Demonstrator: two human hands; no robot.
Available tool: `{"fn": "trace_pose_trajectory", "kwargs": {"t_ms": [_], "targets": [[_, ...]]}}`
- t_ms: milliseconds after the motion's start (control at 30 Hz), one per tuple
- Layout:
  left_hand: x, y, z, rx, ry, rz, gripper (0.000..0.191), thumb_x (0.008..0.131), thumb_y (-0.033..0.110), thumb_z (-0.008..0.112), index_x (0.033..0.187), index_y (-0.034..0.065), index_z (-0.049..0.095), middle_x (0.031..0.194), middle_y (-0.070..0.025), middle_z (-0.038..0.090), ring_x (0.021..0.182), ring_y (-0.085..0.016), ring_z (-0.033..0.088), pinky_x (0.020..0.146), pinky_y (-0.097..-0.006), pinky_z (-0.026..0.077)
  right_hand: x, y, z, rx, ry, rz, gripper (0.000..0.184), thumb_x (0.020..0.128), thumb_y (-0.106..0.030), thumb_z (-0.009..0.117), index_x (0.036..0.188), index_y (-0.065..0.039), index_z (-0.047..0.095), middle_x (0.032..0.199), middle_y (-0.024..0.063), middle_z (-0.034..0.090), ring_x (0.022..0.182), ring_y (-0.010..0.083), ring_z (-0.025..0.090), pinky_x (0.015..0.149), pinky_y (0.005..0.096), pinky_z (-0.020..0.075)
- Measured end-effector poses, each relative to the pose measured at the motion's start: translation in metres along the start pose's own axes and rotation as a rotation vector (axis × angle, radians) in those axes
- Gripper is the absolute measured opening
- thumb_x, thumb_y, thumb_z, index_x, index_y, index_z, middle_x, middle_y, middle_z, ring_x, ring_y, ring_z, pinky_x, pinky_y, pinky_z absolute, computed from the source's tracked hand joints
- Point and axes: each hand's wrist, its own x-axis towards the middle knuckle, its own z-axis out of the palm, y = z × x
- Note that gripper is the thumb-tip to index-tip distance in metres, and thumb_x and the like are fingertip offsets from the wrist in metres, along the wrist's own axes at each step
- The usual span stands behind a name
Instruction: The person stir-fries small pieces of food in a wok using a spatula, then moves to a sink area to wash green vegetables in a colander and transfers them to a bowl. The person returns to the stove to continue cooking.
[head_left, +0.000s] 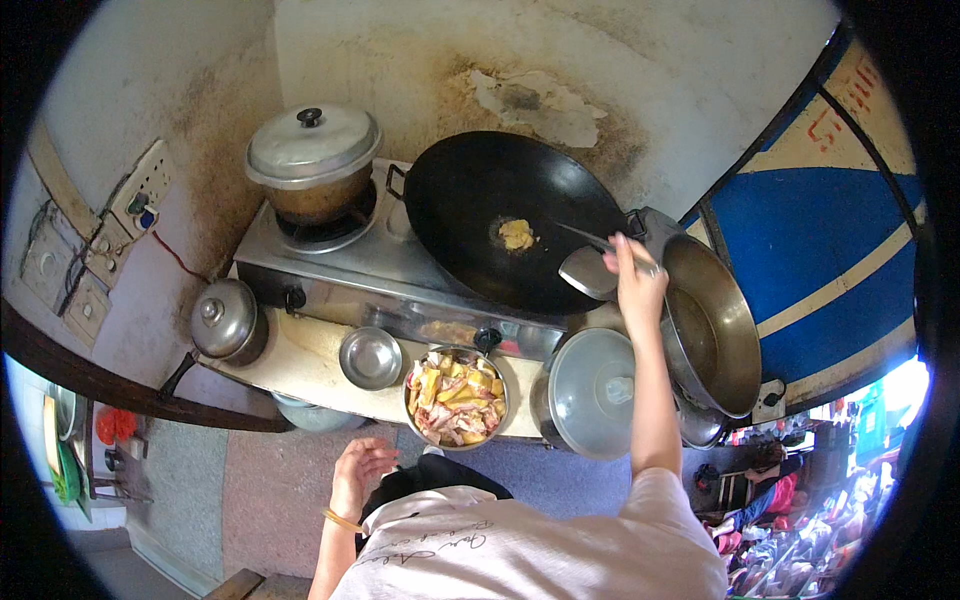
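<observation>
My right hand (636, 283) grips the handle of a metal wok spatula (589, 273) at the right side of a large black wok (480, 180). A small yellowish lump of food (517, 235) lies on the wok's bottom, apart from the spatula. My left hand (363, 465) hangs in front of my body with its fingers somewhat apart, holding nothing. Nearest to it, at the counter's edge, is a metal bowl heaped with raw cut poultry pieces (454, 397). Left of that bowl stands a small metal bowl (370, 358).
A lidded pot (315, 161) stands on the stove's left burner. A smaller lidded pot (223, 321) is at the counter's left. Right of the counter are a container with a translucent lid (592, 390) and a tilted large metal pan (705, 330). Sockets (146, 184) line the left wall.
</observation>
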Motion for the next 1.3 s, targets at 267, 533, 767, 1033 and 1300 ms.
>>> {"fn": "trace_pose_trajectory", "kwargs": {"t_ms": [267,533,767,1033,1300], "targets": [[0.009,-0.003,0.005,0.054,-0.082,-0.093,0.041,0.083,0.035,0.038,0.101,-0.0001,0.048,0.093,-0.0157,0.058,0.081,-0.022,0.057,0.075,-0.0316,0.043,-0.106,0.004,-0.038,0.148,0.174,0.075,0.015,0.084,-0.005,0.049,0.094,0.004,0.055,0.087,0.0096,0.06,0.074,0.0157,0.061,0.065,0.0241,0.0476],[0.016,-0.012,0.005,0.086,-0.223,-0.116,0.04,0.084,0.032,0.036,0.103,-0.0003,0.048,0.095,-0.0166,0.058,0.082,-0.021,0.057,0.074,-0.0313,0.043,-0.21,-0.002,-0.024,-0.028,-0.047,-0.261,0.013,0.075,0.004,0.055,0.088,0.003,0.057,0.084,0.0143,0.061,0.077,0.0203,0.061,0.067,0.0285,0.0494],[0.001,-0.007,-0.005,0.139,-0.185,-0.138,0.041,0.084,0.035,0.034,0.102,0.0008,0.048,0.094,-0.0168,0.058,0.083,-0.022,0.057,0.076,-0.0318,0.043,-0.242,0.001,-0.003,-0.036,-0.168,-0.258,0.019,0.069,0.002,0.063,0.088,0.002,0.059,0.087,0.0143,0.061,0.075,0.0226,0.061,0.066,0.0284,0.0491],[-0.002,-0.006,-0.005,0.16,-0.205,-0.143,0.042,0.083,0.035,0.034,0.102,0.0002,0.048,0.095,-0.0169,0.058,0.083,-0.022,0.057,0.076,-0.0319,0.043,-0.253,0.022,0.016,-0.019,-0.232,-0.172,0.018,0.073,0.0,0.06,0.091,0.0,0.059,0.088,0.0136,0.06,0.076,0.0235,0.06,0.067,0.0292,0.0482],[0.0,-0.011,0.002,0.129,-0.189,-0.15,0.034,0.084,0.028,0.038,0.1,-0.0002,0.048,0.092,-0.0161,0.059,0.081,-0.022,0.057,0.075,-0.0311,0.044,-0.28,0.061,0.03,-0.105,-0.392,-0.377,0.031,0.069,0.001,0.063,0.099,-0.006,0.059,0.101,0.0121,0.054,0.076,0.0236,0.06,0.065,0.0292,0.0503]]}}
